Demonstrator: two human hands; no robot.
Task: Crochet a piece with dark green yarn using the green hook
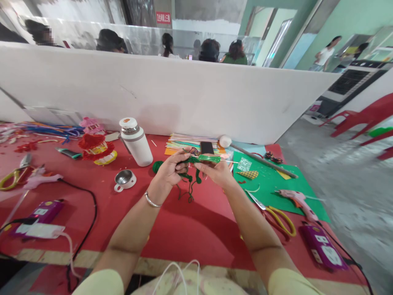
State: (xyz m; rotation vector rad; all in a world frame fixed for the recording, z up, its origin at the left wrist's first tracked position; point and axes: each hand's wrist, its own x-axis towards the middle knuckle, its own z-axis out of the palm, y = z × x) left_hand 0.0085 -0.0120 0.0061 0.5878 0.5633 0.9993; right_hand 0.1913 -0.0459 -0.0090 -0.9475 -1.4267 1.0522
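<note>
My left hand is closed on a piece of dark green yarn work, with loose strands hanging below it. My right hand grips a tool with a clear green handle; a thin metal shaft sticks out to the right. The handle's left end meets the yarn between my two hands. A ball of green yarn sits just left of my left hand. Behind my hands lies a black phone-like slab on a bundle of pale strips. My fingers partly hide the yarn work.
A white flask and its cup stand left. Scissors, a pink glue gun and a purple box lie right, with a green sheet. A white partition rises behind; people sit beyond it.
</note>
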